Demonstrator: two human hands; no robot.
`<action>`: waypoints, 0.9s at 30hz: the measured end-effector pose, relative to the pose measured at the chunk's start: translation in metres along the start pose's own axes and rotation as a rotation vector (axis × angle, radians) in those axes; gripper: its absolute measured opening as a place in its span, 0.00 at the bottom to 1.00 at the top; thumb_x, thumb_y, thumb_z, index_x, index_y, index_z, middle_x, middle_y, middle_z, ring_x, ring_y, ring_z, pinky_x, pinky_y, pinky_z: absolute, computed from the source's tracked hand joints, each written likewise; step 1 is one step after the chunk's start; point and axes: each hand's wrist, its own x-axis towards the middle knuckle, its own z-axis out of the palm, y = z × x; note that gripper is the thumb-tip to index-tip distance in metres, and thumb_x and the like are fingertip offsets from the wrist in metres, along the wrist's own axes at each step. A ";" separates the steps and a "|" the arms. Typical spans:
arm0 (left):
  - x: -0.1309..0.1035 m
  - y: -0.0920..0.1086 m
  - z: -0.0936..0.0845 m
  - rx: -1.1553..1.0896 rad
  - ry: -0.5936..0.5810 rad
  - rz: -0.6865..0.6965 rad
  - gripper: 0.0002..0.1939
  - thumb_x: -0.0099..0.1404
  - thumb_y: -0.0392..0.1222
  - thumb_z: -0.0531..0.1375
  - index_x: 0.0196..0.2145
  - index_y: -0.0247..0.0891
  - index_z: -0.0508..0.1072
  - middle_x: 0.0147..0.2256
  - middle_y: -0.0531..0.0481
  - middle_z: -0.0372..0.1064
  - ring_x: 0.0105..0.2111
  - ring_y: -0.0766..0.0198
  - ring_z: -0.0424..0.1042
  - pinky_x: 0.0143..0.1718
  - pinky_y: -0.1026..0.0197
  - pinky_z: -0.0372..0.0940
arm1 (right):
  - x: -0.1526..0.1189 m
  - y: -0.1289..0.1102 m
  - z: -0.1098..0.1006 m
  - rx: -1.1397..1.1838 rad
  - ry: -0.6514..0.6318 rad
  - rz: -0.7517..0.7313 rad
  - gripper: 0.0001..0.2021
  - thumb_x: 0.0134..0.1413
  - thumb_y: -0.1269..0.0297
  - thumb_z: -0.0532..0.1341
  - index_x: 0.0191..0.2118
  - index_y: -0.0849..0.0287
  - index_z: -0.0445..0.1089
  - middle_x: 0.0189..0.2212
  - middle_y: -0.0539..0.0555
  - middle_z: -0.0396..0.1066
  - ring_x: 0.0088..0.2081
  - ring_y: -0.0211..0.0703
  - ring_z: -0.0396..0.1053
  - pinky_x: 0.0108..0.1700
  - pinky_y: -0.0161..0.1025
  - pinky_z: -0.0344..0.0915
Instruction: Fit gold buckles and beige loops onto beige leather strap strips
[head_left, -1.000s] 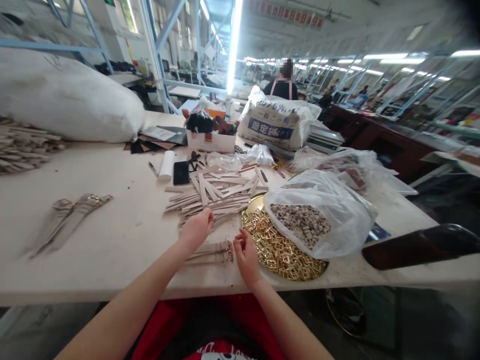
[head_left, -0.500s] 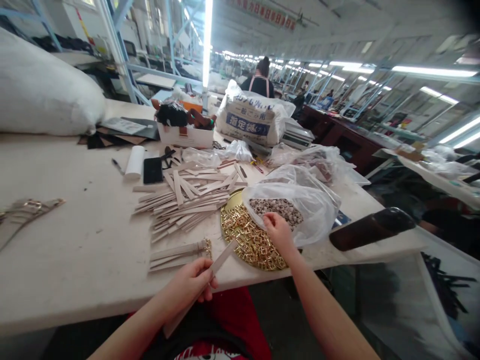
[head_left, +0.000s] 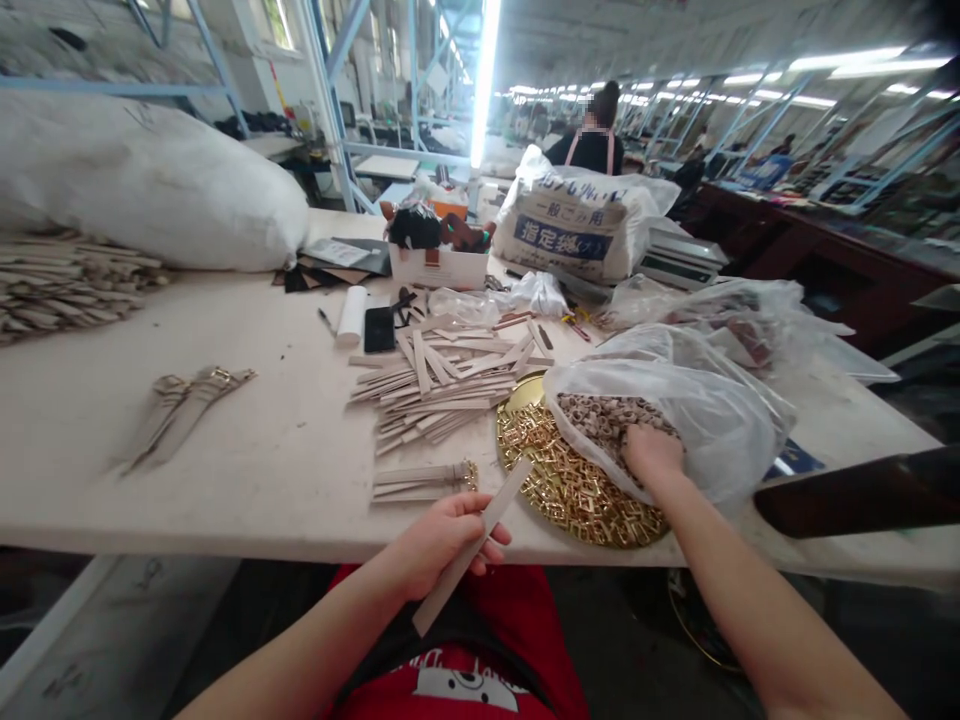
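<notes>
Strip (head_left: 505, 498), beige and flat, is pinched in the left hand (head_left: 459, 535), its long axis running from 7 to 1 o'clock. Toward 2 o'clock from that hand lie small beige loops (head_left: 592, 412) in a translucent plastic bag (head_left: 720, 405); the right hand (head_left: 654, 455) is nearer, fingertips sunk among them, so its grip cannot be told. Gold buckles (head_left: 577, 490) lie between both hands.

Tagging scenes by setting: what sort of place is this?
Probably a factory workshop: a pile of pale strips, a tray of gold-coloured buckles, and rows of ceiling lights beyond.
</notes>
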 end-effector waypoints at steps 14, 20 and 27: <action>-0.003 -0.004 0.004 0.121 -0.017 0.017 0.11 0.55 0.46 0.55 0.32 0.36 0.61 0.23 0.54 0.67 0.20 0.72 0.65 0.23 0.69 0.58 | -0.031 -0.017 -0.036 0.446 0.108 -0.092 0.17 0.56 0.67 0.47 0.49 0.61 0.64 0.39 0.58 0.72 0.38 0.43 0.69 0.40 0.38 0.62; 0.003 0.006 0.018 0.270 -0.083 0.172 0.08 0.58 0.43 0.51 0.33 0.36 0.63 0.20 0.58 0.61 0.15 0.75 0.57 0.17 0.70 0.51 | -0.103 -0.085 -0.052 1.769 -0.198 -0.149 0.11 0.46 0.59 0.61 0.35 0.57 0.67 0.30 0.49 0.69 0.26 0.34 0.63 0.30 0.32 0.61; 0.009 0.003 0.005 0.379 0.178 0.249 0.13 0.60 0.49 0.49 0.29 0.36 0.62 0.15 0.59 0.56 0.12 0.74 0.53 0.15 0.70 0.50 | -0.140 -0.142 -0.055 2.138 -0.459 0.010 0.13 0.35 0.64 0.69 0.30 0.57 0.67 0.25 0.45 0.67 0.26 0.33 0.64 0.30 0.32 0.63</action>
